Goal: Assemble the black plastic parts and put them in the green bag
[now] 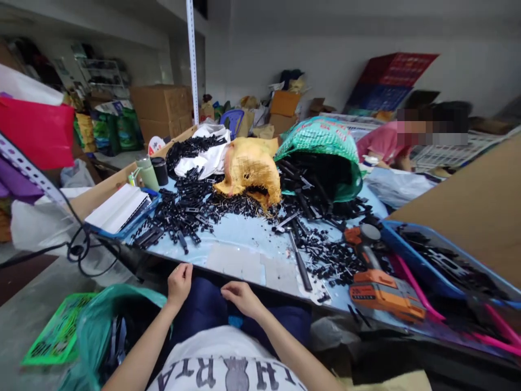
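My left hand (179, 281) is closed above my lap, just off the table's front edge, with nothing I can make out in it. Fingers curled together, my right hand (239, 296) rests near my right thigh; what it holds, if anything, is too small to tell. Beyond both hands lie grey flat pads (236, 263) on the blue table (244, 231). A hammer (300, 260) lies to their right, beside small black parts and screws (329, 252). An orange cordless drill (378, 282) lies farther right. Long black parts (183, 203) are heaped at the left.
A yellow sack (254, 163) and a green sack (321, 136) spill parts at the back. Blue trays stand left (118, 234) and right (407, 231). A green bag (87, 320) is beside my left arm. Another person (382, 142) leans in at the far right.
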